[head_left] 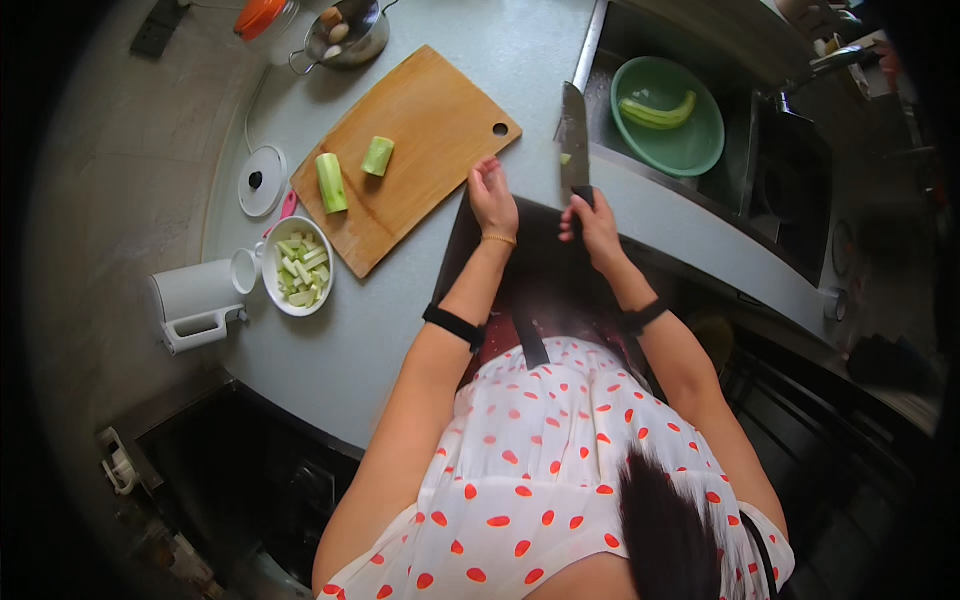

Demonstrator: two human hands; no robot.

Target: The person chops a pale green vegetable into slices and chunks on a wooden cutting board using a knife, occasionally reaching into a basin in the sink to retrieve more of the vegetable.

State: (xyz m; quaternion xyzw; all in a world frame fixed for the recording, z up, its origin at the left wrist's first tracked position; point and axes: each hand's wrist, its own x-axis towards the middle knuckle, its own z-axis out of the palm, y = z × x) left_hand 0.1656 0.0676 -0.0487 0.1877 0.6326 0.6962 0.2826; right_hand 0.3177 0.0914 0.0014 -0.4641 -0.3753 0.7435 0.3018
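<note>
My right hand (pixel 598 231) grips the black handle of a kitchen knife (pixel 575 135), its broad blade pointing away from me between the cutting board and the sink. A small pale green scrap clings to the blade. My left hand (pixel 495 199) holds nothing; its fingers are loosely bent beside the near right edge of the wooden cutting board (pixel 427 97). On the board lie a longer peeled green vegetable piece (pixel 331 184) and a shorter piece (pixel 378 156), apart from each other. Left of the board, a white bowl (pixel 273 281) contains cut vegetable sticks (pixel 304 268).
In the sink (pixel 600 79) sits a green basin (pixel 686 156) with a curved peeled vegetable (pixel 660 114). A metal pot (pixel 369 34) with eggs (pixel 339 33) stands beyond the board. Left are a white lid (pixel 264 193), a pink handle (pixel 290 204) and a white kettle (pixel 199 289).
</note>
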